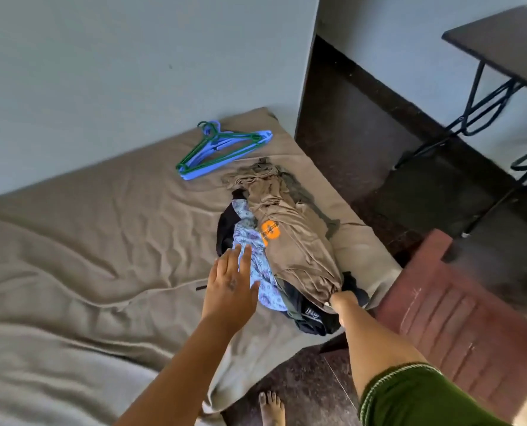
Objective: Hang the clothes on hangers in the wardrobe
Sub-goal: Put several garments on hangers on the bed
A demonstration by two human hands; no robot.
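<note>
Head cam looked down at a mattress [87,241] w/ a wrinkled tan sheet. Clothes pile [274,247] lay near its right edge: tan shirt [293,241] w/ orange print on top, light blue floral cloth [257,272] beside it, dark items underneath. Hangers [222,149], blue & green, lay stacked near the wall, apart from the pile. Left hand [230,287] was flat, fingers straight, fingertips on the floral cloth. Right hand [343,299] was bunching the tan shirt's near end; fingers mostly hidden. Red-brown chair [446,312] & dark table [502,44] stood to the right.
</note>
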